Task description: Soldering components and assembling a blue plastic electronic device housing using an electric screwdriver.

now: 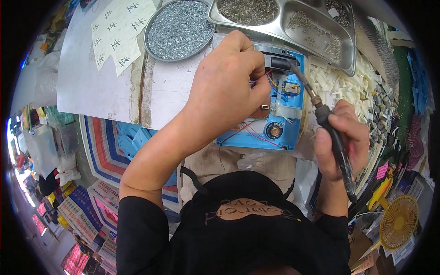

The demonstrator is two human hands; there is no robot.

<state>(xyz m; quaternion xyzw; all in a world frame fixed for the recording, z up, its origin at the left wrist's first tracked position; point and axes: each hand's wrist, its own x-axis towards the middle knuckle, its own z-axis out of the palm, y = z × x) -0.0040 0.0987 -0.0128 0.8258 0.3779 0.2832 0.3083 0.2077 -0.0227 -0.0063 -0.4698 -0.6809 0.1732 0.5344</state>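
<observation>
A blue plastic housing (295,112) lies on the work table in front of me, with red, yellow and white wires inside. Over its upper left part my left hand (227,80) is closed, thumb and fingers curled together; whatever they pinch is hidden. My right hand (355,137) grips a soldering iron (338,142) by its black handle. The iron's tip reaches the housing's upper right corner, close to a black oblong part (280,63). A round speaker (274,131) sits in the lower right of the housing. Partly under my left hand shows a brown circuit board (261,112).
A round tray of small screws (179,30) and a metal compartment tray (286,23) with small metal parts stand behind. White plastic pieces (337,82) are heaped at the right. Handwritten paper (119,34) lies at the far left. A yellow fan (398,222) stands lower right.
</observation>
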